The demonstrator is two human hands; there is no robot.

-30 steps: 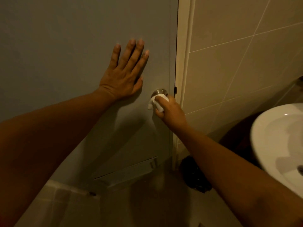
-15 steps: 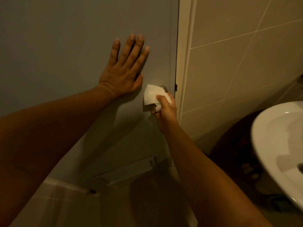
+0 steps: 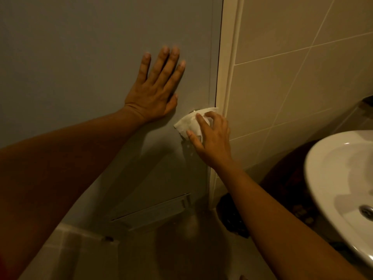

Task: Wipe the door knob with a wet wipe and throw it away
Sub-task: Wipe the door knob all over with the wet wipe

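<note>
Door (image 3: 80,57): flat, matt grey painted finish, smooth, no grain visible. Door knob (image 3: 192,111): only a sliver shows, brushed silvery metal with a dull sheen. Wet wipe (image 3: 188,125): white, soft non-woven sheet, crumpled, matt. Wall tiles (image 3: 292,87): beige ceramic, smooth, slight gloss, thin pale grout lines. Sink (image 3: 331,158): white glazed ceramic, glossy; drain (image 3: 366,210) ring looks polished metal. Door frame (image 3: 230,57): cream, smooth, semi-matt.

One head-worn wide-angle view looks forward and down, close to a grey door (image 3: 80,57) that fills the picture from 9 to 12 o'clock. Tiled wall (image 3: 292,77) takes 1 to 3 o'clock, a white sink (image 3: 331,178) cuts in at 4 o'clock, and floor (image 3: 141,259) lies at 6 o'clock.
</note>
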